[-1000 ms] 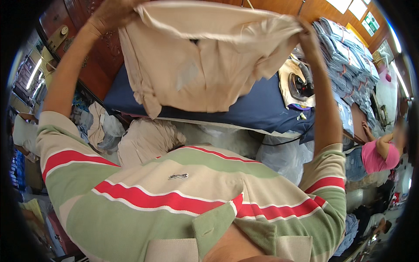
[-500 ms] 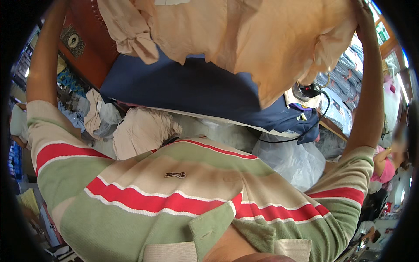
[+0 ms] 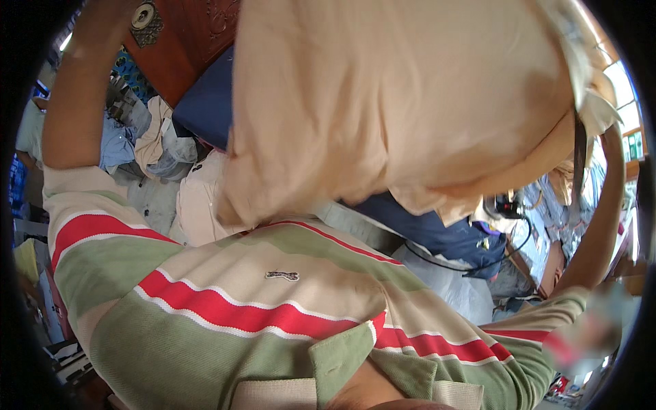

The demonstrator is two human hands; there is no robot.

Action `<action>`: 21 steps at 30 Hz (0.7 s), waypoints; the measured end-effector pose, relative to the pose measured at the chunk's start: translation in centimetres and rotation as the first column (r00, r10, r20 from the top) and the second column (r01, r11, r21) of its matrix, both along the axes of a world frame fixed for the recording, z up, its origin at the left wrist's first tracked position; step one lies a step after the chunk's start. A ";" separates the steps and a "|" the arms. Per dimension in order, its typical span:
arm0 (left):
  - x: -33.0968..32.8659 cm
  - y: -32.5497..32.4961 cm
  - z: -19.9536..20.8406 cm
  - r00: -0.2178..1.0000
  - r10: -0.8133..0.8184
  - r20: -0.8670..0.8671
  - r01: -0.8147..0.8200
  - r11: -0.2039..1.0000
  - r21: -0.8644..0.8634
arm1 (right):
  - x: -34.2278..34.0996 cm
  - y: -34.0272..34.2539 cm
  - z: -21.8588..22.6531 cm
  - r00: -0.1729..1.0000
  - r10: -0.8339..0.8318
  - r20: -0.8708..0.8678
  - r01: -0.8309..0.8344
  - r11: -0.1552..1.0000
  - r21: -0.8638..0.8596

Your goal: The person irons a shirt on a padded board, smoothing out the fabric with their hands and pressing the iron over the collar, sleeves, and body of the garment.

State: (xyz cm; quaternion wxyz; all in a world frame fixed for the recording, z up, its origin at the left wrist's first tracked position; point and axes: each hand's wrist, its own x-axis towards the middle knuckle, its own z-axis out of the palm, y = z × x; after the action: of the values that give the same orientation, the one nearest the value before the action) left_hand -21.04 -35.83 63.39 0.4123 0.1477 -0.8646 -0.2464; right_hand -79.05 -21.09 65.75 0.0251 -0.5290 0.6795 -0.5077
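Observation:
A large beige cloth garment [image 3: 396,102] hangs raised in front of me, its lower edge blurred and close to my chest. At the upper right, my right hand [image 3: 604,85] is closed on the garment's edge, the fingers partly covered by pale fabric. A dark narrow strip [image 3: 579,164] hangs from the cloth below that hand. My left forearm [image 3: 78,102] reaches up past the upper left edge; its hand is out of the picture. Behind the cloth lies a navy-covered ironing surface [image 3: 410,222], mostly hidden.
A clothes iron [image 3: 504,206] with a black cord [image 3: 527,239] stands at the navy surface's right end. Clear plastic [image 3: 444,280] lies beneath. Beige cloth [image 3: 198,205] is heaped at left, near a carved reddish-brown wooden piece [image 3: 184,41]. Bagged garments [image 3: 536,236] lie at right.
The beige garment has swung lower and nearer to me, hiding more of the navy surface. My right arm has shifted outward to the right, and my left hand stays beyond the top edge.

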 end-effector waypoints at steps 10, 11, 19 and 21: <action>0.6 -22.1 -22.3 0.901 0.330 -0.282 0.116 0.443 0.889 | 21.4 -33.0 -16.1 0.883 0.292 -0.367 -0.339 0.938 -0.069; 0.8 -22.9 -24.8 0.887 0.439 -0.146 -0.056 0.415 0.908 | 24.5 -32.1 -20.5 0.864 0.333 -0.378 -0.370 0.929 -0.027; 0.5 -18.1 -41.3 0.478 0.508 0.717 -0.847 0.482 0.224 | 31.5 -5.2 -42.0 0.940 0.260 -0.223 -0.177 0.926 0.334; 0.2 -13.6 -43.0 0.323 0.642 0.695 -0.891 0.455 -0.006 | 34.2 -4.6 -42.0 0.927 0.283 -0.247 -0.154 0.886 0.438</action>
State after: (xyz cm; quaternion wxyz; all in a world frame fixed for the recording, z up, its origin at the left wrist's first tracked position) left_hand -20.87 -49.44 20.36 0.1391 0.6948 -0.6962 -0.1145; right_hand -44.81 -25.65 23.71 0.0886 -0.6574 0.7017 -0.2598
